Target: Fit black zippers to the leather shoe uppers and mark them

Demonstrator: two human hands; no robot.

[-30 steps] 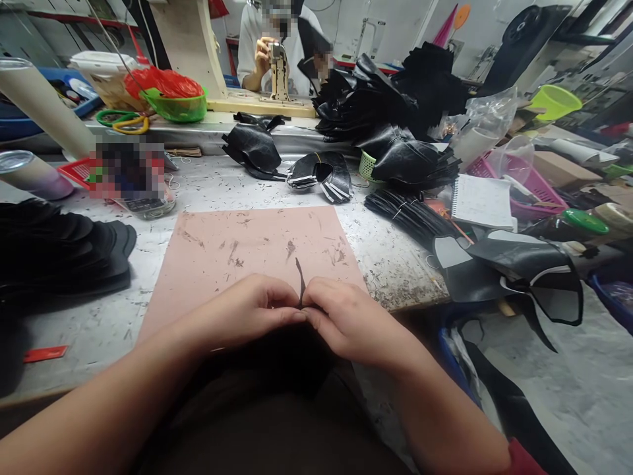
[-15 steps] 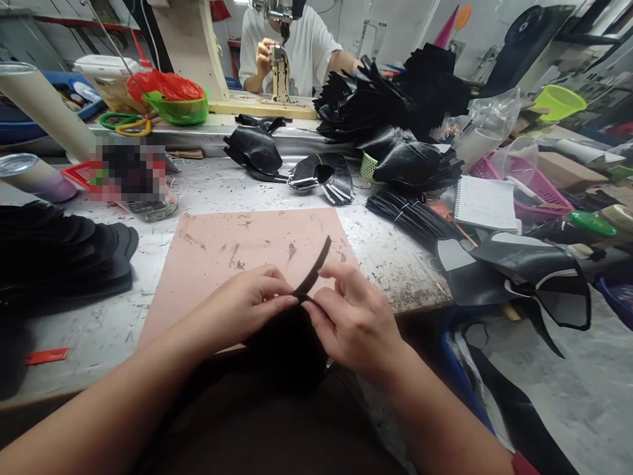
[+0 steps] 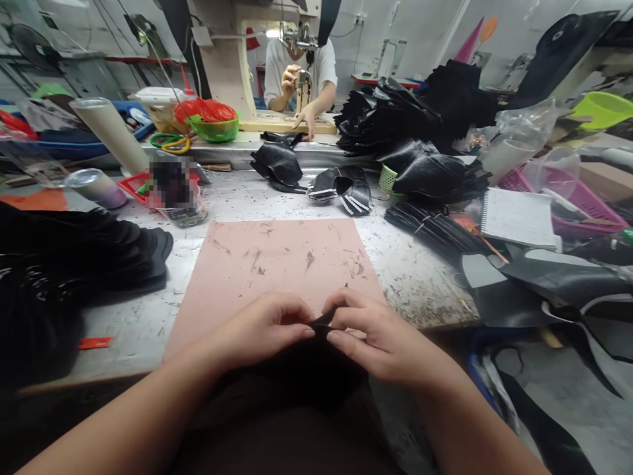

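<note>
In the head view, my left hand [image 3: 264,328] pinches the edge of a black leather piece [image 3: 316,363] between thumb and fingers. Just to the right, my right hand [image 3: 383,340] grips the same edge, thumb below and fingers curled above. A narrow dark strip [image 3: 325,318] runs along that edge between my fingertips. The body of the piece hangs down into shadow over my lap, so its outline is hidden. Under and beyond my hands lies a pink board [image 3: 277,257], marked with dark smears.
Stacked black pieces [image 3: 119,254] stand at left, near a red flat item [image 3: 95,343]. Black leather parts [image 3: 279,165] lie behind the board. Farther back, a person in a white shirt [image 3: 324,66] works at a sewing machine [image 3: 302,92]. A notebook [image 3: 517,214] is at right.
My view has lifted and turned left. My hands have moved closer together along the edge. The strip, which stuck up freely before, now lies mostly between my fingers. The person's hand has reached the machine bed.
</note>
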